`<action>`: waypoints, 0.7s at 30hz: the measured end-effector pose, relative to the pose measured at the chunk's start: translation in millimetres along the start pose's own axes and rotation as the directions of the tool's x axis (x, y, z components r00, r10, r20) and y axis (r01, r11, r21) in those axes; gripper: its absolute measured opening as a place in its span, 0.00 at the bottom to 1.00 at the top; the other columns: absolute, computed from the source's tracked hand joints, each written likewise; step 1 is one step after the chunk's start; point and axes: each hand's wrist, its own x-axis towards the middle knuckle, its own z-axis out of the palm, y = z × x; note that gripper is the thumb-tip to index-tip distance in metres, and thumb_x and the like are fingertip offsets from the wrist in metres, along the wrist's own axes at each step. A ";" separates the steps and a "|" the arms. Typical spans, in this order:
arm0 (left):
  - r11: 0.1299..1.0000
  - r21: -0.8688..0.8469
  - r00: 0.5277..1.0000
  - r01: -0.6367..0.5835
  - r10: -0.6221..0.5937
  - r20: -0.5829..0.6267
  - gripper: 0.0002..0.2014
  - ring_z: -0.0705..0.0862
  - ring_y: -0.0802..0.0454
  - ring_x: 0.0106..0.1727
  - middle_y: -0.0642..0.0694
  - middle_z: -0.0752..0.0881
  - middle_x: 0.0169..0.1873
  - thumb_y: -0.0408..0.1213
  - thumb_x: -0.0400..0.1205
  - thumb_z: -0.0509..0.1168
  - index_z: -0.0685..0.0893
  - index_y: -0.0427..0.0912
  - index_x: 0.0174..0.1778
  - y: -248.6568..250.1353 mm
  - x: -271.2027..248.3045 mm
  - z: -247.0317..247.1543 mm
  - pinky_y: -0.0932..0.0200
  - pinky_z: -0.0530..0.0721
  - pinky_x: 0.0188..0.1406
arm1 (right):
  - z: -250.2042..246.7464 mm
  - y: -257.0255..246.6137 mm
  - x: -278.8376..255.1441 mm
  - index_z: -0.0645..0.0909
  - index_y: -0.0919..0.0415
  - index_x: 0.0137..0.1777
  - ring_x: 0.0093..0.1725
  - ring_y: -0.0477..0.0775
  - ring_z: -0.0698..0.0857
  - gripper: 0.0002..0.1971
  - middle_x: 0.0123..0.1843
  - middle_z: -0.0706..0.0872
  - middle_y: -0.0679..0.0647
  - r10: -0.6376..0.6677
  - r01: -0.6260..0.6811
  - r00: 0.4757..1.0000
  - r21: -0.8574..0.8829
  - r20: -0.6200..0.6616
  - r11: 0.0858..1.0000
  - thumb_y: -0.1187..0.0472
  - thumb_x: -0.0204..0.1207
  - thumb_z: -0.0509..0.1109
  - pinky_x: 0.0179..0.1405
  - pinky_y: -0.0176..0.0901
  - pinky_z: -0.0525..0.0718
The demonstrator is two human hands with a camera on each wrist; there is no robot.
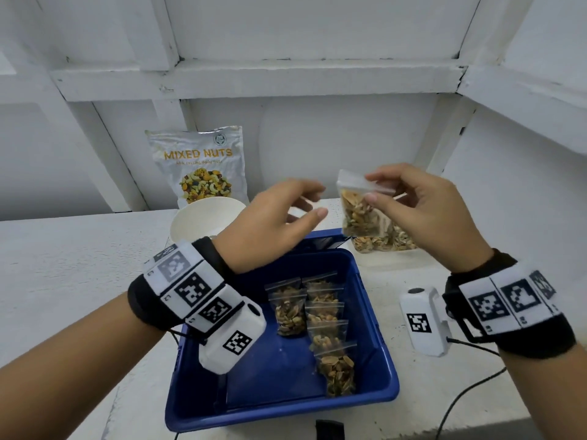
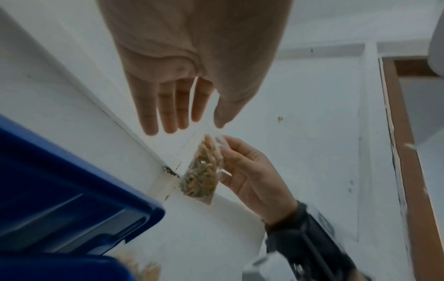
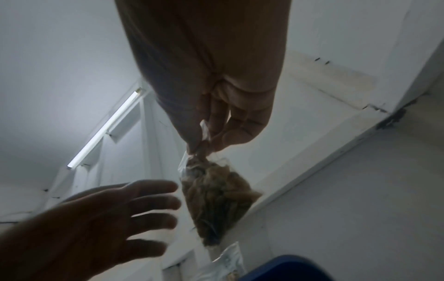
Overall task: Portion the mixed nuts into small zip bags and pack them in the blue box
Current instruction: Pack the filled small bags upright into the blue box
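My right hand (image 1: 370,187) pinches the top strip of a small zip bag of nuts (image 1: 360,214) and holds it up above the far edge of the blue box (image 1: 384,369). The same bag (image 2: 201,175) (image 3: 216,199) hangs from the right hand (image 3: 204,144) in both wrist views. A short way left of the bag, my left hand (image 1: 317,201) hovers with straight, spread fingers (image 2: 168,114), apart from it. Several filled zip bags (image 1: 320,322) lie in the box. A clear container of loose nuts (image 1: 386,242) stands behind the box.
A "MIXED NUTS" pouch (image 1: 198,166) leans on the back wall, with a white paper bowl (image 1: 197,223) in front of it. A cable (image 1: 470,392) runs over the white table (image 1: 63,265) at the right. A dark object (image 1: 330,430) sits at the near edge.
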 end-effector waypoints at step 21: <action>0.859 -0.511 0.967 0.043 -0.163 -0.194 0.03 0.87 0.50 0.42 0.49 0.89 0.36 0.32 0.80 0.65 0.81 0.43 0.41 -1.3 -13.3 -2.7 0.48 0.88 0.48 | 33.3 -19.2 -17.0 0.83 0.54 0.41 0.37 0.49 0.86 0.05 0.34 0.87 0.48 0.134 -0.148 0.989 0.363 0.065 0.920 0.65 0.76 0.70 0.36 0.39 0.85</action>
